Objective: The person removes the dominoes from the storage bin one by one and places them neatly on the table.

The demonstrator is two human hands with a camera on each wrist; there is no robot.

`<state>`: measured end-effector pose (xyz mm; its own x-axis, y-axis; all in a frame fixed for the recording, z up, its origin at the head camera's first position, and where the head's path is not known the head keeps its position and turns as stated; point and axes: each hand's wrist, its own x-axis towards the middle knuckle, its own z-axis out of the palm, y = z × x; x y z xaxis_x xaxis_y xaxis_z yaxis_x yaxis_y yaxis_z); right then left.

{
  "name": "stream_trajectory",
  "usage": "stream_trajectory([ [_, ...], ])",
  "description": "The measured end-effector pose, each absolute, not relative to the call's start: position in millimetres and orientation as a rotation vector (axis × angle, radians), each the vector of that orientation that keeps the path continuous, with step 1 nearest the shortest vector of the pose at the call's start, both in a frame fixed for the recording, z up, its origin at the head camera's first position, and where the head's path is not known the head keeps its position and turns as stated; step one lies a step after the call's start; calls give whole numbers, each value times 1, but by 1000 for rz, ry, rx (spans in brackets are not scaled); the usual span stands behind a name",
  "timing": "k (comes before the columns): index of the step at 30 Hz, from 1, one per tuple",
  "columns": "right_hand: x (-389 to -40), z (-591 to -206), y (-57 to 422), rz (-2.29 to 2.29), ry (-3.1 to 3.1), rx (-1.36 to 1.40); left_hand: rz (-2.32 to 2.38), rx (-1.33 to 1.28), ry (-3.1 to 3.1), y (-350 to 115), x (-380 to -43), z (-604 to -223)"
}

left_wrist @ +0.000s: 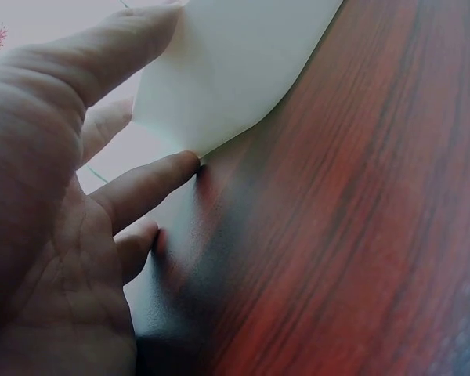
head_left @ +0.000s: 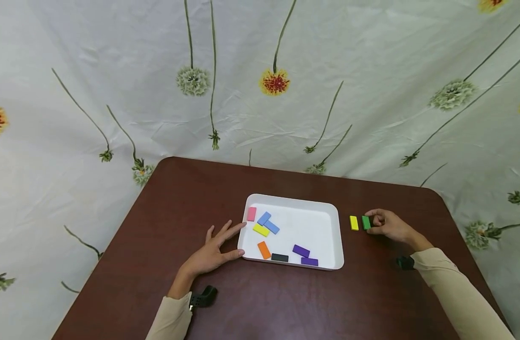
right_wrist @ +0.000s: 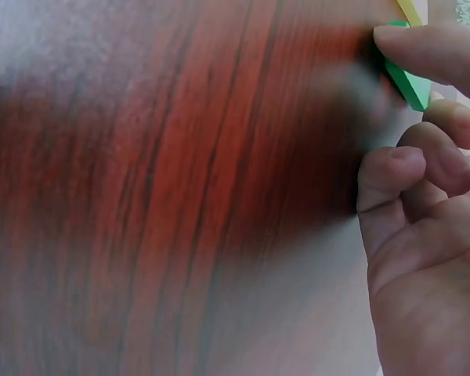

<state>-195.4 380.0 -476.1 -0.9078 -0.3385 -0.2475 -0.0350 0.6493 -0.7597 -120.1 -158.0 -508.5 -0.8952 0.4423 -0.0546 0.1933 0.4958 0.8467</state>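
Pale flowered cloth (head_left: 243,113) hangs behind my dark counter (head_left: 200,184); wood stretches along the near side of the white tray (head_left: 315,226) and past its right rim. From my head, I see my left hand (head_left: 211,252) spread wide at the tray's left rim, while my right hand (head_left: 387,226) pinches a green block (head_left: 366,223) right of the tray. One yellow block (head_left: 354,223) sits between it and the tray. Inside lie a pink block (head_left: 252,214), two blue blocks (head_left: 272,227), another yellow block (head_left: 261,230), an orange block (head_left: 264,250), a dark block (head_left: 280,258) and two purple blocks (head_left: 301,250).

My left wrist view adds the tray's outer wall, a finger touching its lower edge. My right wrist view shows my thumb against the green block and other fingers curled, palm visible.
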Motion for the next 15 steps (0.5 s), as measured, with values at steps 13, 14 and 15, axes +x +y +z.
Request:
stream_trajectory([
  [13,-193,-479,379,-1145,2498,-296,1339,536,2484,-158,-119,-508],
  [14,-193,-479,379,-1143,2501,-298,1341,535,2484,-158,-119,-508],
  [15,-193,-479,379,-1135,2505,-300,1344,533,2482,-158,-119,-508],
])
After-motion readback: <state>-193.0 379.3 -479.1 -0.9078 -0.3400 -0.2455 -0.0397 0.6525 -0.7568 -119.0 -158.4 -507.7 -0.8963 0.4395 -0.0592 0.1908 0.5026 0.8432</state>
